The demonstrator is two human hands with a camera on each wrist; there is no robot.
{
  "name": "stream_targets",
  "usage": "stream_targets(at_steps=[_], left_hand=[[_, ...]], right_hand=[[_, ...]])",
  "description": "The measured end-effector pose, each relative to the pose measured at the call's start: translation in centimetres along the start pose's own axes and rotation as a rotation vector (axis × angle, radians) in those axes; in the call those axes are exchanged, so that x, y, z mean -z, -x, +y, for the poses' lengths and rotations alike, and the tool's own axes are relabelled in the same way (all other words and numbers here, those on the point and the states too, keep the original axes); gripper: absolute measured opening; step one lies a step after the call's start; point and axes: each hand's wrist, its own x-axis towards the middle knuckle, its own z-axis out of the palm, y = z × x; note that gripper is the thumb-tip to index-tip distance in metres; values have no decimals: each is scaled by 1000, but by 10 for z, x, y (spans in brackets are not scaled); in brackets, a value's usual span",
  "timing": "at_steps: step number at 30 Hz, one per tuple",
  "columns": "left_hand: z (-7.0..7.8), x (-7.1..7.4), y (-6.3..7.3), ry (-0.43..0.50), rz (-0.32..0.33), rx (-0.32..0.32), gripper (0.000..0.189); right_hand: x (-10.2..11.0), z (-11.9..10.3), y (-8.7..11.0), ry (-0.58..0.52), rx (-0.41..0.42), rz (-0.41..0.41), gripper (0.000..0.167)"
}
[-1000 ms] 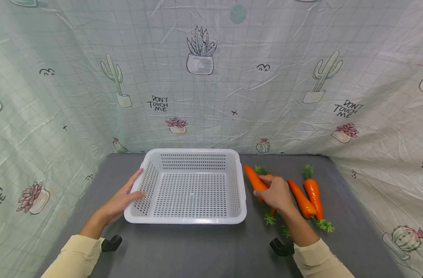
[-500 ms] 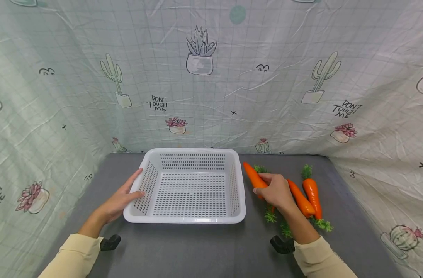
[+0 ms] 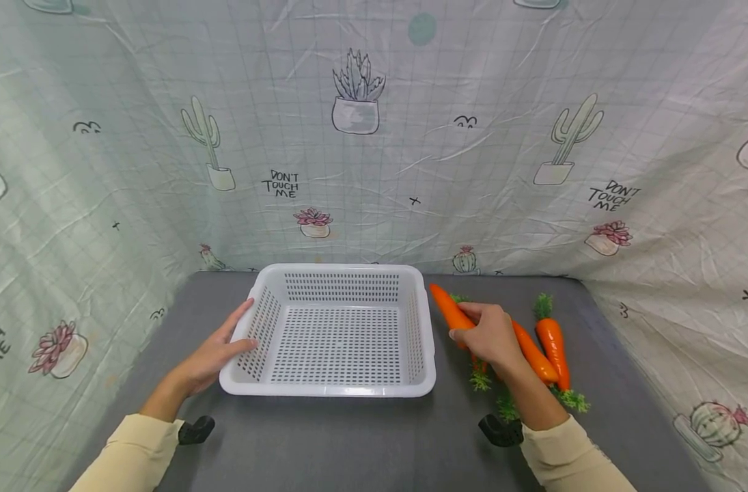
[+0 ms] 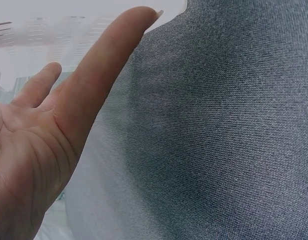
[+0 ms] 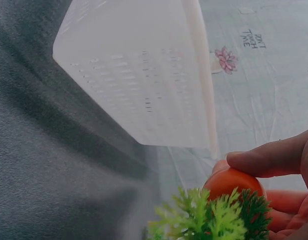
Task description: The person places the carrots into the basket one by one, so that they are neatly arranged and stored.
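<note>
My left hand (image 3: 204, 359) holds the left side of a white perforated plastic basket (image 3: 327, 391). Its thumb lies over the rim, and the other fingers reach along the outside. In the left wrist view the thumb (image 4: 101, 65) is stretched out towards the basket wall. To the basket's right, my right hand (image 3: 490, 339) pinches an orange carrot (image 3: 450, 311), narrow end pointing up and left. In the right wrist view thumb and fingers grip the carrot (image 5: 233, 181), with green leaves (image 5: 213, 215) in front. The hand hides the thick end in the head view.
Two more carrots lie to the right, one beside the forearm (image 3: 536, 355) and one farther out (image 3: 553, 345). Leafy tops show under the right hand (image 3: 480, 378) and by the wrist (image 3: 507, 408). A grey cloth (image 3: 324, 444) covers the table; a printed curtain (image 3: 374, 171) surrounds it.
My right hand has shifted slightly up and to the right in view, and the carrot's narrow end has moved slightly up. The left hand and basket have stayed in place.
</note>
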Motion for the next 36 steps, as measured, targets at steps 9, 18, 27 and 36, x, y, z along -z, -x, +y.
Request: stream_targets(at_steps=[9, 18, 27, 36], left_hand=[[0, -1, 0, 12, -2, 3, 95], [-2, 2, 0, 16, -18, -11, 94], [-2, 2, 0, 7, -15, -11, 94], [-1, 1, 1, 3, -11, -12, 94]], right_hand=[[3, -6, -3, 33, 25, 6, 62], [5, -13, -5, 51, 37, 2, 63], [6, -19, -11, 82, 73, -7, 60], [5, -27, -14, 95, 82, -21, 60]])
